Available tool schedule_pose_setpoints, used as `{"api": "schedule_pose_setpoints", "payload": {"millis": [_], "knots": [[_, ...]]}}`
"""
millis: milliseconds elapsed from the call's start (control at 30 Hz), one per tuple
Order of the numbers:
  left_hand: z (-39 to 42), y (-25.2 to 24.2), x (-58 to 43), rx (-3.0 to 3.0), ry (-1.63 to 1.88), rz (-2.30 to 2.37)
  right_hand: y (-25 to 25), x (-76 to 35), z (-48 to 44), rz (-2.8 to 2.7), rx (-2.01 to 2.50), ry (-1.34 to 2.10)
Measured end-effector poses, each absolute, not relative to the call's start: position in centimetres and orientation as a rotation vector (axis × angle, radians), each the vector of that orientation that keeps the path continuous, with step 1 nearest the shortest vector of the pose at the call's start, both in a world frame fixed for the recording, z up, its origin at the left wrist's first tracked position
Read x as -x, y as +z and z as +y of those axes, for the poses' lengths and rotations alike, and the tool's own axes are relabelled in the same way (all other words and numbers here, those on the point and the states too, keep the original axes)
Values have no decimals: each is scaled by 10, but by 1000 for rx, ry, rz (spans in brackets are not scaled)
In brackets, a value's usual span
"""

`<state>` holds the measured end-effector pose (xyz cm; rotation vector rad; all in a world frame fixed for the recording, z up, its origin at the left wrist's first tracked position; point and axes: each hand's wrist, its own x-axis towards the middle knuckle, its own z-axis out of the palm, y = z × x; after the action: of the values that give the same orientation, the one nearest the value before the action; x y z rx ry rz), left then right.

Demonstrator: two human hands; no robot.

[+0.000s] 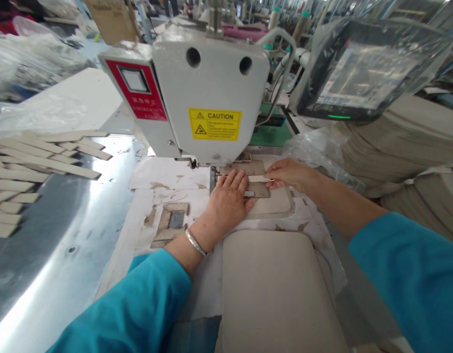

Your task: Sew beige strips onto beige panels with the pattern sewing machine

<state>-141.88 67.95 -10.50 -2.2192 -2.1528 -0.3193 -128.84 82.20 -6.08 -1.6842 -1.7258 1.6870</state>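
Below the head of a grey sewing machine (212,88), a beige fabric strip (256,178) lies across a metal clamp plate (263,191). My left hand (228,198) lies flat over the strip's left part, fingers stretched toward the machine. The right end of the strip is pinched between the thumb and fingers of my right hand (283,174). Under the plate is a beige panel with a rounded corner (274,206). Nearer to me rests another smooth beige panel (270,279). The needle area is hidden behind the machine head and my left hand.
Many loose beige strips (46,157) lie on the shiny metal table (83,220) at left. A plastic-wrapped control screen (362,73) hangs at upper right, above stacked beige panels (391,142). A red emergency stop panel (136,90) is on the machine's left side.
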Motion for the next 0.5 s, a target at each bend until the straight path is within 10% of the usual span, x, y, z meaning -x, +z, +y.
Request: {"api": "schedule_pose_setpoints", "payload": {"millis": [500], "knots": [[682,-108,1419,2260,-297,-2077,-97,1277,833,-2095,1592,1266]]}}
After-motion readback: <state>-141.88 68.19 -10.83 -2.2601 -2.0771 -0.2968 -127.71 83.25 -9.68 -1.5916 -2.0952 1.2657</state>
